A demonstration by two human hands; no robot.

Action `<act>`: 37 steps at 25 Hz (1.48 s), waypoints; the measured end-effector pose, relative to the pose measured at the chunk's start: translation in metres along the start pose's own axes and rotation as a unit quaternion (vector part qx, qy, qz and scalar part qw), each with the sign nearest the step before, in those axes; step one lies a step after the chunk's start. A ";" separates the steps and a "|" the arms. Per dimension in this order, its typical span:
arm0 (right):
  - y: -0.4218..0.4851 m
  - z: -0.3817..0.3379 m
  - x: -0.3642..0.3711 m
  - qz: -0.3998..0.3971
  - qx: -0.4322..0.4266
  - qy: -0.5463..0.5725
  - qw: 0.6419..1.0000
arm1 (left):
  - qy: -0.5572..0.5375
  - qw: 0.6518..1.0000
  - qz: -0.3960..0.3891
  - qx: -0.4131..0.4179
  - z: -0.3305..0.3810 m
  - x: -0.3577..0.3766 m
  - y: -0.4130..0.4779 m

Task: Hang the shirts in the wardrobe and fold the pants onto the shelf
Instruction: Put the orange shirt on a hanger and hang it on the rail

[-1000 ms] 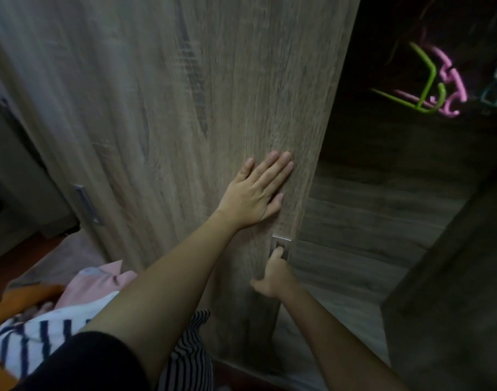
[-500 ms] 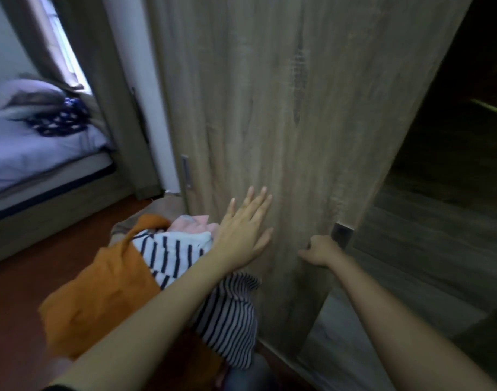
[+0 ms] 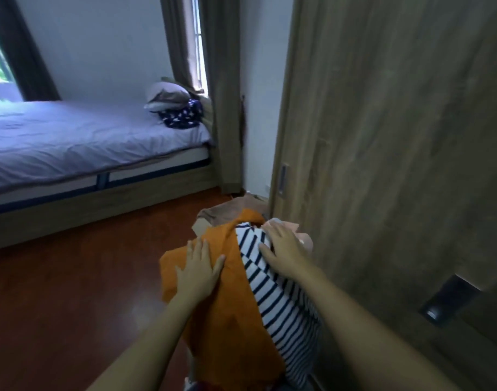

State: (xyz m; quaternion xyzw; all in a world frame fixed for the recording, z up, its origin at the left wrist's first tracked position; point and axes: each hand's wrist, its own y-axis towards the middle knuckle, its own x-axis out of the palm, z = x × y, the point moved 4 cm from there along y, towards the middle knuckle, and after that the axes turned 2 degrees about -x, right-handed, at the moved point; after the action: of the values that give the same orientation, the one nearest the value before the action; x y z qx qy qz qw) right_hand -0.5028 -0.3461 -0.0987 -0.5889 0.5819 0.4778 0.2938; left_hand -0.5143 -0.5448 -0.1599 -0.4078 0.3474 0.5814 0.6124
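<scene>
Room: bedroom, red-brown floor (image 3: 58, 292); bed (image 3: 72, 142) at 10 o'clock, wardrobe door (image 3: 396, 136) at 2 o'clock.
Left hand (image 3: 198, 270): spread flat, palm down on orange garment (image 3: 227, 320); gripped nothing.
Right hand (image 3: 285, 251): fingers spread, resting on striped shirt (image 3: 281, 300); no pinch visible.
Pile: heaped at 6 o'clock, touching the door base; pink piece (image 3: 303, 239) beneath the right hand.
Step, judged: selecting one item. Best to lift a single layer by collar or waistband, so neighbours stayed put.

Clothes pile (image 3: 241, 320) bottom cut off; lower garments hidden.
</scene>
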 end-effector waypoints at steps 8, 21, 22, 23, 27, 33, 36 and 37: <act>0.016 0.000 0.050 -0.069 0.073 -0.075 0.992 | 0.007 0.997 0.069 -0.023 0.038 -0.006 0.021; 0.006 -0.015 0.014 -0.088 0.103 0.080 0.988 | -0.255 0.892 0.339 0.157 0.030 -0.074 -0.035; 0.004 -0.020 0.000 -0.064 0.136 0.170 0.974 | -0.250 0.885 0.337 0.201 0.036 -0.080 -0.045; -0.002 -0.028 -0.018 -0.050 0.176 0.278 0.943 | -0.239 0.877 0.338 0.244 0.046 -0.085 -0.057; -0.038 -0.047 -0.091 -0.165 0.258 0.515 0.801 | -0.167 0.809 0.353 0.438 0.111 -0.082 -0.123; -0.111 -0.003 -0.183 0.041 0.174 0.468 0.866 | -0.237 0.833 0.216 0.451 0.205 -0.063 -0.184; -0.162 0.013 -0.239 0.160 0.097 0.446 0.875 | -0.306 0.801 0.342 0.385 0.224 -0.060 -0.222; -0.180 0.014 -0.258 0.198 0.084 0.450 0.867 | -0.332 0.789 0.369 0.363 0.228 -0.061 -0.230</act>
State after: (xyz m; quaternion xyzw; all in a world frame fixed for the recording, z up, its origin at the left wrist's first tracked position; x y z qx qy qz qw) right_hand -0.2976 -0.2023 0.0919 -0.5857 0.7932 0.1582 -0.0528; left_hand -0.3012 -0.3633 0.0140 0.2216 0.4323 0.6936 0.5319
